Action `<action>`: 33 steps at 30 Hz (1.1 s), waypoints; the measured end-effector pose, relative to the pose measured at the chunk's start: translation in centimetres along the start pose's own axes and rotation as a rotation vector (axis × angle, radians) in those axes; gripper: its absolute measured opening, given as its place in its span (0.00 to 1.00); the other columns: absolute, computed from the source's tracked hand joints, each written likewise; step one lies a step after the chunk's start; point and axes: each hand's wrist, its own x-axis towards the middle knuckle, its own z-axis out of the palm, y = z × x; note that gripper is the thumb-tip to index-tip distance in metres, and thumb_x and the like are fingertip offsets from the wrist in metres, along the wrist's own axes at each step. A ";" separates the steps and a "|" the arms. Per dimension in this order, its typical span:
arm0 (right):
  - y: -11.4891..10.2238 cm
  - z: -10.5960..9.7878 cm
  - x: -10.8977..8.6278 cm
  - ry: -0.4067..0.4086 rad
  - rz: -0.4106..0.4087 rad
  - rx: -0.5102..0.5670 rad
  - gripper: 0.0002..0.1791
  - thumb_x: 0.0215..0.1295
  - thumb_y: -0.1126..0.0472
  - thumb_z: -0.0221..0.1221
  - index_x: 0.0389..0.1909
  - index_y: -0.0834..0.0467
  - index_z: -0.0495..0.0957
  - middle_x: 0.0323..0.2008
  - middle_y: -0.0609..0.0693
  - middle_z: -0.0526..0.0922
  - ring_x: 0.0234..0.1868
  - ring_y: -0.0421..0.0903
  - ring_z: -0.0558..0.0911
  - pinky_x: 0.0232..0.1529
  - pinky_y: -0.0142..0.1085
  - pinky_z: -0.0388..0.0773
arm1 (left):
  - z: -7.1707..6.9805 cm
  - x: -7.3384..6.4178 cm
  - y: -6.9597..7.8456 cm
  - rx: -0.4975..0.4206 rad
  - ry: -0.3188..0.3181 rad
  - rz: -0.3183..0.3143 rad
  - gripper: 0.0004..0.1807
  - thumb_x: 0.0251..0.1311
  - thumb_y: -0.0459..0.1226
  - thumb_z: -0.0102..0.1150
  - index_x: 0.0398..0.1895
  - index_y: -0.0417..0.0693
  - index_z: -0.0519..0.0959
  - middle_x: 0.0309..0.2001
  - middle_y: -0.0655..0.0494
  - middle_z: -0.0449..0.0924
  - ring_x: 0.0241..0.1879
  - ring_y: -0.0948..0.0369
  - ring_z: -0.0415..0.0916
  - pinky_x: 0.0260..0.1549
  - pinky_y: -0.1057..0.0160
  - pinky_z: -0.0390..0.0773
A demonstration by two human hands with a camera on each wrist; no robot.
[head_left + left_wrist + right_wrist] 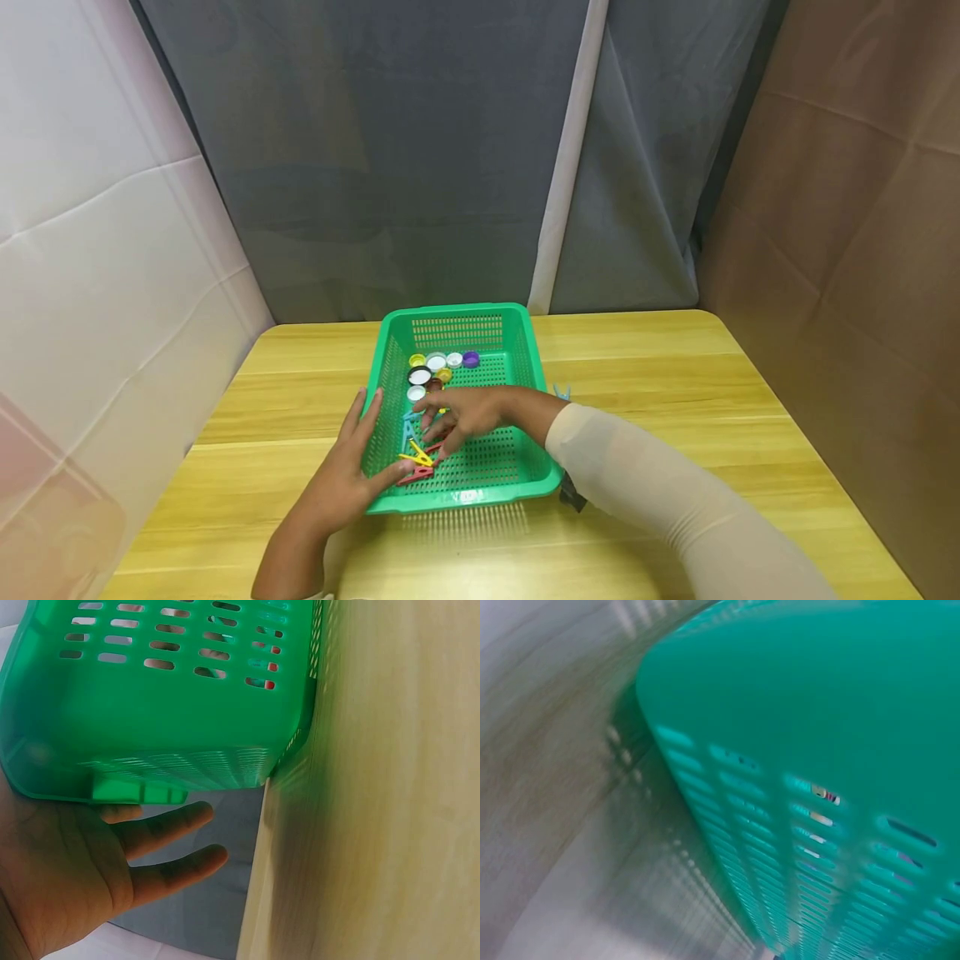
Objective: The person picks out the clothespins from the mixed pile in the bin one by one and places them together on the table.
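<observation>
A green plastic basket stands on the table. At its left rim lies my left hand, thumb over the rim and straight fingers along the outside. The left wrist view shows that palm against the basket's edge. My right hand reaches inside, its loosely bent fingers spread over clothespins. A blue clothespin, a yellow clothespin and a red clothespin lie along the left side. Another red clothespin shows by the right thumb, partly hidden. In the right wrist view, the basket's wall hides the hand.
Several bottle caps lie in the basket's far left part, among them a purple cap and a black-rimmed cap. Right of the basket, a light blue clothespin and a black object lie partly hidden on the wooden table.
</observation>
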 end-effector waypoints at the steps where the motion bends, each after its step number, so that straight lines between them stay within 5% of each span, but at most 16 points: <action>1: 0.0 0.0 0.0 0.012 -0.012 0.010 0.50 0.68 0.75 0.69 0.86 0.63 0.54 0.74 0.62 0.70 0.77 0.59 0.78 0.63 0.40 0.87 | 0.0 0.0 0.0 0.001 -0.001 -0.003 0.60 0.70 0.52 0.72 0.92 0.59 0.40 0.90 0.34 0.33 0.82 0.20 0.48 0.69 0.14 0.61; 6: 0.0 0.0 -0.2 0.094 -0.062 -0.053 0.41 0.69 0.76 0.66 0.81 0.68 0.64 0.65 0.68 0.76 0.57 0.51 0.88 0.49 0.34 0.87 | 0.0 0.0 -0.1 -0.004 -0.003 -0.006 0.59 0.71 0.52 0.71 0.92 0.60 0.40 0.90 0.35 0.32 0.83 0.20 0.47 0.69 0.14 0.60; 12: 0.2 -0.2 -0.2 0.215 -0.138 -0.087 0.26 0.71 0.77 0.64 0.69 0.70 0.76 0.56 0.70 0.79 0.40 0.42 0.86 0.40 0.33 0.83 | 0.0 0.0 -0.2 -0.002 -0.003 -0.005 0.59 0.71 0.52 0.71 0.92 0.60 0.41 0.91 0.37 0.32 0.83 0.21 0.46 0.70 0.14 0.59; 22: 0.1 -0.4 -0.3 0.307 -0.189 -0.005 0.21 0.71 0.76 0.66 0.64 0.70 0.80 0.54 0.69 0.81 0.39 0.66 0.86 0.44 0.42 0.85 | 0.1 0.0 -0.3 0.008 0.009 -0.005 0.59 0.70 0.53 0.72 0.92 0.60 0.42 0.90 0.35 0.34 0.83 0.21 0.48 0.69 0.14 0.60; 29: 0.0 -0.5 -0.3 0.334 -0.245 0.050 0.18 0.70 0.78 0.65 0.59 0.70 0.83 0.54 0.77 0.80 0.40 0.49 0.93 0.50 0.42 0.91 | 0.0 0.0 -0.2 0.010 0.007 -0.007 0.59 0.70 0.53 0.71 0.92 0.60 0.42 0.90 0.36 0.34 0.83 0.21 0.48 0.69 0.14 0.60; 33: -0.1 -0.6 -0.5 0.350 -0.270 0.040 0.17 0.68 0.77 0.68 0.56 0.66 0.86 0.49 0.67 0.85 0.40 0.43 0.91 0.49 0.41 0.91 | 0.0 0.1 -0.2 0.009 0.001 -0.011 0.59 0.70 0.53 0.71 0.92 0.60 0.41 0.90 0.36 0.33 0.83 0.21 0.48 0.69 0.14 0.60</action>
